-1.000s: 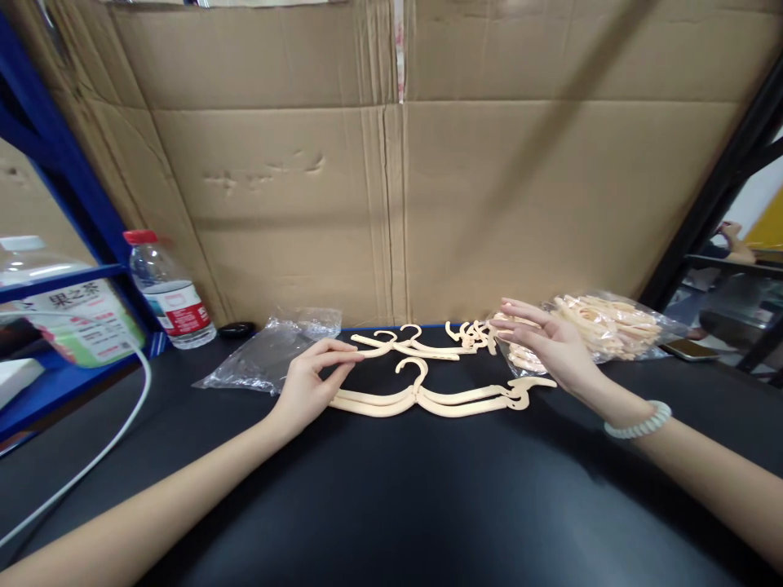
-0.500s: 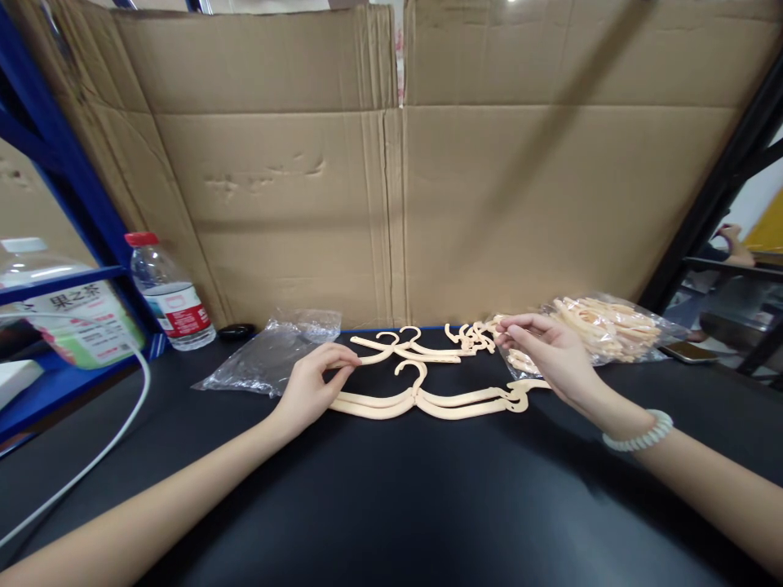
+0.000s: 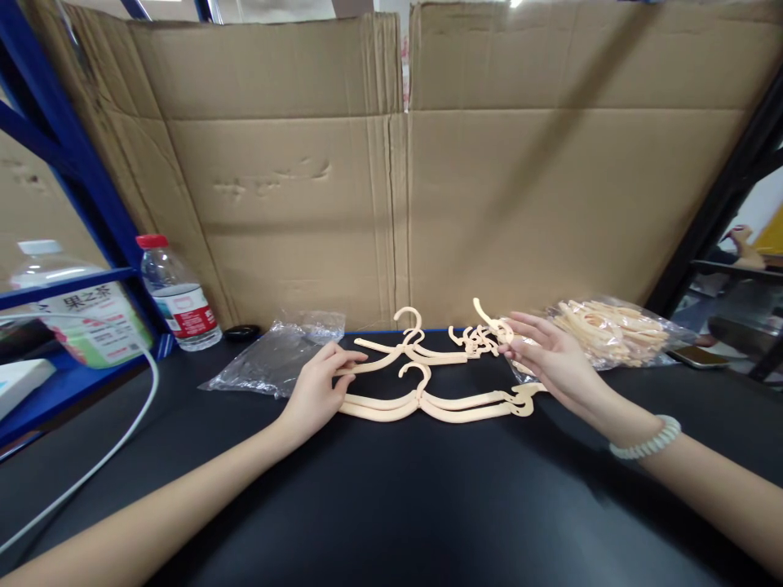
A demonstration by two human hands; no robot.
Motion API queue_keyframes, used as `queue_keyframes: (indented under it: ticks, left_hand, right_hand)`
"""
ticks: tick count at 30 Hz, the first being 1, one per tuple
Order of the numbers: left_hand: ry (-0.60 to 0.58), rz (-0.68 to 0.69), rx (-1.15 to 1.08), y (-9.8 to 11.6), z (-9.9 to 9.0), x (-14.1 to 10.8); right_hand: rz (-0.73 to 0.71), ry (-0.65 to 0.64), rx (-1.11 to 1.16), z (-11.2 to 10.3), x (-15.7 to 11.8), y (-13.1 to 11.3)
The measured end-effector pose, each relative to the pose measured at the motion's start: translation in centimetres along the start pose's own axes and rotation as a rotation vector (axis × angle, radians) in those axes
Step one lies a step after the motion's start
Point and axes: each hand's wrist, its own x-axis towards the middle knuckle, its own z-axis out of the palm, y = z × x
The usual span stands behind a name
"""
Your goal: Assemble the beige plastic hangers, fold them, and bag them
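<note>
My left hand pinches the left arm of a cream plastic clothes hanger, whose hook stands up. Behind it, partly overlapped, lies a second hanger. Nearer me, a pair of hangers lies together on the black table, with a flat, curved cream piece at the right end. Between the fingertips of my right hand is a curved cream hook piece, its free end pointing up and left. Just behind that hand is a pile of small loose hook pieces.
A clear bag of cream parts lies at the right, beside a phone. On the left are a crumpled clear bag, a red-capped bottle and a white cable. Cardboard stands along the back.
A curved hook piece now shows in my right fingers. The hanger in my left hand has shifted, its hook now standing higher. The view has moved slightly.
</note>
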Motion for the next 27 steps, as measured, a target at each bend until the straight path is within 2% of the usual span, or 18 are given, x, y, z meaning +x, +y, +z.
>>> queue_keyframes:
  ticks: [6, 12, 15, 18, 21, 27]
  left_hand:
    - [-0.04, 0.07, 0.029, 0.0, 0.0, -0.1]
    - [0.008, 0.056, 0.083, 0.5, -0.3, 0.0]
    - [0.025, 0.098, 0.092, 0.9, -0.5, 0.0]
    - [-0.03, 0.127, 0.071, 1.1, -0.5, -0.1]
    - [-0.112, 0.076, 0.049, 1.2, -0.3, -0.4]
    - [-0.142, 0.059, 0.042, 1.6, -0.4, -0.4]
  right_hand:
    - [0.088, -0.05, 0.055, 0.1, 0.2, -0.2]
    - [0.112, -0.076, 0.081, 0.8, -0.4, -0.8]
    - [0.134, -0.077, 0.051, 0.8, -0.4, -0.8]
    - [0.128, -0.074, -0.046, 0.7, -0.3, -0.6]
    - [0.106, -0.111, -0.102, 0.7, -0.3, -0.6]
    - [0.099, -0.203, -0.062, 1.2, -0.6, -1.5]
